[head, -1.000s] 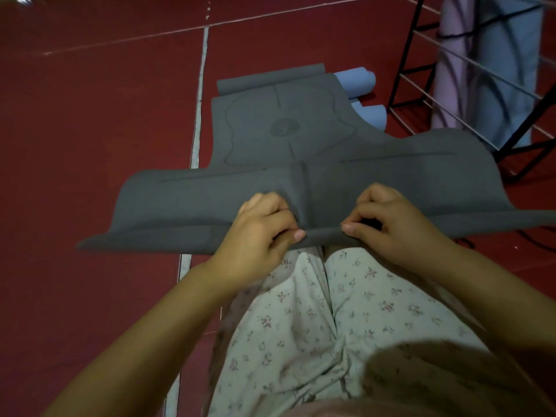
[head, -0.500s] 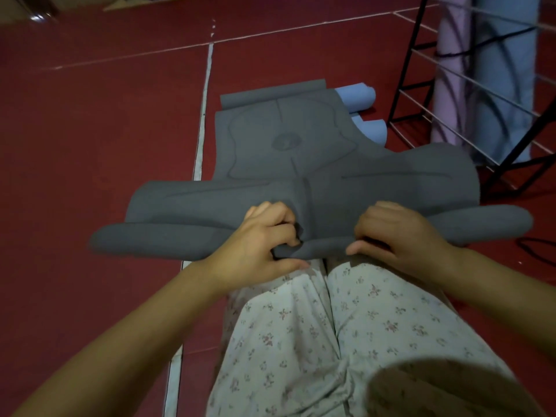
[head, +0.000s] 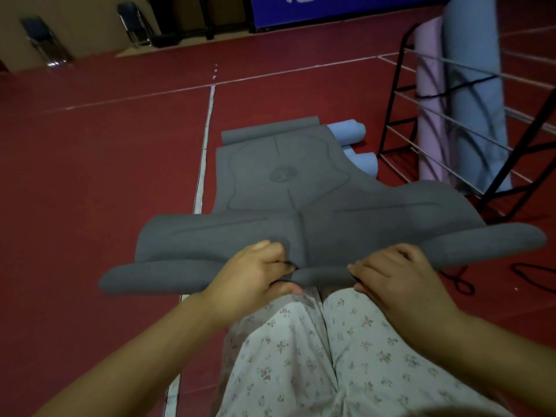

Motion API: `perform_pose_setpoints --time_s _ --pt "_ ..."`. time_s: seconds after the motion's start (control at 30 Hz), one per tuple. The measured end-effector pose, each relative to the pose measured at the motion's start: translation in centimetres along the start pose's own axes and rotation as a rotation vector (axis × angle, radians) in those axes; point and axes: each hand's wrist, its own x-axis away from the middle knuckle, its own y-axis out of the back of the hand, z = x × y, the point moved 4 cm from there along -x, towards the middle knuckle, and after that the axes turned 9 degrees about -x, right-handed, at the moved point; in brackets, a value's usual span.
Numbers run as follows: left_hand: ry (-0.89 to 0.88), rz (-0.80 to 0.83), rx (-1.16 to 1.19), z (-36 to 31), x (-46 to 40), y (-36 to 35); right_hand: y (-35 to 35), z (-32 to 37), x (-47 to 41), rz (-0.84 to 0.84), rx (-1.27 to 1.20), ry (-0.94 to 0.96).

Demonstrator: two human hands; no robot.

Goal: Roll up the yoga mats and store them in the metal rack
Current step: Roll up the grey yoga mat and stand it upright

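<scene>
Both hands (head: 325, 278) grip the grey mat (head: 301, 206) near edge — rolled.

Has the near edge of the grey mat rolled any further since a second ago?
Yes. The grey mat has rolled away from the person's lap, toward the blue rolls.

Grey yoga mat (head: 301, 206) with line markings, light-blue rolls (head: 349, 132), red floor (head: 105, 176), floral trousers (head: 316, 356)

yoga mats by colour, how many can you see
grey: 2, the grey mat being rolled and a grey roll beyond its far end
blue: 3, two blue rolls on the floor and a blue mat in the rack
pink: 1, a pink mat in the rack
total: 6
</scene>
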Motion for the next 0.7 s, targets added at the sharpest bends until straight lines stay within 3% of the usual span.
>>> perform_pose_setpoints --time_s 0.13,0.27,0.43,0.7 --pt "0.026 -0.033 -0.198 -0.8 0.2 0.5 0.0 -0.1 0.0 0.027 -0.001 -0.110" --pt "0.121 -0.048 -0.339 -2.4 0.6 1.4 0.1 -1.2 -0.4 0.057 -0.251 -0.256" --pt "0.169 0.027 -0.310 -2.3 2.7 2.1 -0.2 -2.0 -0.1 0.078 -0.445 -0.359" --pt "0.239 0.012 -0.197 -1.2 2.4 2.3 0.4 -2.7 -0.2 0.190 -0.407 -0.294"
